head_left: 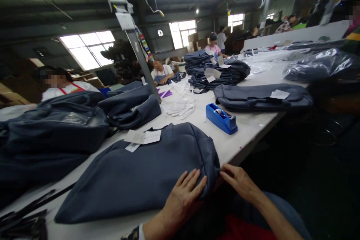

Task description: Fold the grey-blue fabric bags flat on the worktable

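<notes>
Left hand (183, 194) lay flat, grip released, on navy bag (135, 180); right hand (242, 182) seemingly pinched its end, worktop (261, 118) beneath

The plain backpack (146, 176) is dark slate blue, its hang tags (152, 137) white and cream. The tape dispenser (221, 120) is bright blue, the tabletop (247, 129) white. The left cuff (132, 234) is dark, gold-patterned.
</notes>
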A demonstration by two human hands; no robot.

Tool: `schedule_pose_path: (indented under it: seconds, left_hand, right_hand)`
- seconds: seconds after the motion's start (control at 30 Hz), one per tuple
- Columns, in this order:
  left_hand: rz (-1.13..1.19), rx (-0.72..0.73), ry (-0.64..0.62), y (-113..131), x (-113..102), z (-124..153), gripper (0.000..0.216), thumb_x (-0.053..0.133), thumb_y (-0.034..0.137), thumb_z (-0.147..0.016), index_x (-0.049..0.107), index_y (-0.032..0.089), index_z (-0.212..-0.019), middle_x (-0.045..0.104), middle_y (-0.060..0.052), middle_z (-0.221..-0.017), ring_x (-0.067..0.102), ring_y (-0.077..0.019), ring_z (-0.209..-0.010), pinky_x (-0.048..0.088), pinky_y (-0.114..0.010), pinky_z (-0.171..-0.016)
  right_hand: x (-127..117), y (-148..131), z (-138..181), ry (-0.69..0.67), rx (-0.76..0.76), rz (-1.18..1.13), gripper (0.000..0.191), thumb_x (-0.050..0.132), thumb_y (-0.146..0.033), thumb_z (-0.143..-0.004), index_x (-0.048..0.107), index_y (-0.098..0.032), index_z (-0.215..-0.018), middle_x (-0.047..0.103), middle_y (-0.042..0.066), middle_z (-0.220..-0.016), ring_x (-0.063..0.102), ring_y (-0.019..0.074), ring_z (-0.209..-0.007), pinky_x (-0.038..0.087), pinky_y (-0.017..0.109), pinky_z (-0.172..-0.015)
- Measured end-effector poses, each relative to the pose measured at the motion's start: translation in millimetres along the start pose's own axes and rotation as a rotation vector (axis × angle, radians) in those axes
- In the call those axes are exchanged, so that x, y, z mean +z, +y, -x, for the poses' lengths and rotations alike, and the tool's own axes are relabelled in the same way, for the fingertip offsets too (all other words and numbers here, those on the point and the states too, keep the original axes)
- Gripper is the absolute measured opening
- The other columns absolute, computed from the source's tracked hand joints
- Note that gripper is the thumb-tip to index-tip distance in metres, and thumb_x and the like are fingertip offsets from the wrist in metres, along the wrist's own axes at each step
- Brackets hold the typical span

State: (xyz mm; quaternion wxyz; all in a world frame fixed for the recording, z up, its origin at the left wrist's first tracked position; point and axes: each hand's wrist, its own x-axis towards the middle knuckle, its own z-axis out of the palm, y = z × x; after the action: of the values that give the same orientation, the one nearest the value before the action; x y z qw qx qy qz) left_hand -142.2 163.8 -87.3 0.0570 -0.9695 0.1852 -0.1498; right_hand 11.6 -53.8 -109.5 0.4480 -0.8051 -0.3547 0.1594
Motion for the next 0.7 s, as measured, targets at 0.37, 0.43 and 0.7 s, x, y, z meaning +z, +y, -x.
schedule_pose_path:
  seconds: [0.37, 0.43, 0.7]
  left_hand:
    - [0.1, -0.092, -0.001, 5.3, -2.8, -0.6, 0.066, 0.06, 0.04, -0.093, 0.033, 0.024, -0.151, 0.044, -0.01, -0.149, 0.045, -0.026, -0.135, 0.041, -0.044, -0.111]
    - [0.128, -0.104, 0.003, 6.1, -4.7, -0.6, 0.066, 0.06, 0.039, -0.093, 0.031, 0.024, -0.151, 0.043, -0.011, -0.15, 0.044, -0.0251, -0.136, 0.04, -0.044, -0.112]
    - [0.146, -0.099, -0.022, 7.4, -6.7, 3.2, 0.065, 0.053, 0.043, -0.097, 0.024, 0.027, -0.153, 0.038, -0.006, -0.153, 0.031, -0.0261, -0.144, 0.027, -0.051, -0.118]
  right_hand:
    - [16.1, -15.3, 1.9, 0.269, 0.0, -0.105, 0.025, 0.054, -0.042, -0.091, 0.061, -0.02, -0.101, 0.065, 0.004, -0.09, 0.062, 0.0185, -0.082, 0.048, 0.03, -0.077]
    - [12.5, -19.4, 1.0, 0.237, -0.056, -0.051, 0.021, 0.051, -0.038, -0.092, 0.061, -0.02, -0.092, 0.064, 0.004, -0.087, 0.061, 0.0188, -0.08, 0.047, 0.03, -0.076]
    - [29.1, -11.5, 17.7, 0.36, 0.045, -0.223, 0.036, 0.053, -0.055, -0.087, 0.06, -0.02, -0.083, 0.064, 0.005, -0.078, 0.062, 0.0201, -0.073, 0.05, 0.031, -0.07]
